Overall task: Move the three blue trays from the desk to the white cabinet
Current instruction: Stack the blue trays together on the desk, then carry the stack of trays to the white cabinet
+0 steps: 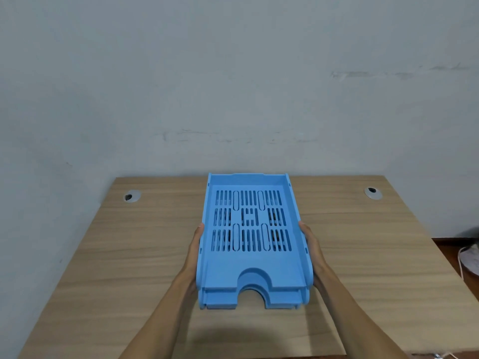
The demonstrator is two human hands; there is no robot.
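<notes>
A stack of light blue slotted trays [250,260] sits at the middle of the wooden desk [116,255], long side running away from me, with a rounded notch at the near end. At least two tray layers show at the front edge. My left hand [193,251] presses flat against the stack's left side wall. My right hand [312,251] presses against its right side wall. Both hands grip the stack from the sides, fingers pointing forward. The white cabinet is out of sight.
Two round cable grommets sit near the desk's back corners, one at the left [132,196] and one at the right [373,193]. A pale wall [233,86] rises behind the desk. Floor and a white object [469,257] lie past the desk's right edge.
</notes>
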